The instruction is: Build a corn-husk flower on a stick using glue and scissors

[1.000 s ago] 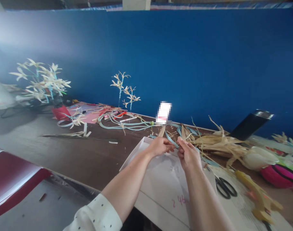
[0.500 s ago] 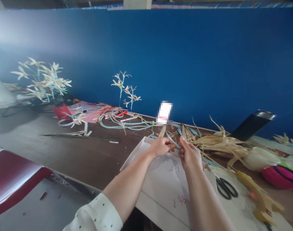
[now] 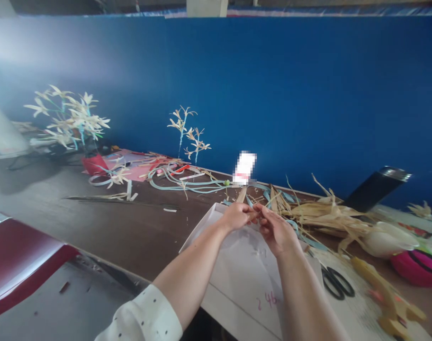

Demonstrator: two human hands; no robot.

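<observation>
My left hand point(image 3: 236, 217) is closed in a pinch above the white box lid point(image 3: 226, 279). A tan piece, perhaps dried husk, shows at its fingertips, and the short end of a light blue strip point(image 3: 249, 201) sticks up just behind. Against it, my right hand point(image 3: 278, 232) meets the same spot with thumb and fingers pressed together. The fingers hide most of what they hold. A pointed tan husk piece point(image 3: 242, 194) stands just beyond my left hand.
Dried husks point(image 3: 319, 213) and a black bottle point(image 3: 375, 189) lie to the right. Nearer are black-handled scissors point(image 3: 338, 283) and a yellow glue gun point(image 3: 386, 293). Left of my hands are blue coils point(image 3: 155, 182), husk flowers point(image 3: 77, 118) and a bright phone-like screen point(image 3: 245, 168).
My right hand has moved left and up to meet my left hand. The light blue strip that stretched between them is now mostly hidden. The view has shifted slightly.
</observation>
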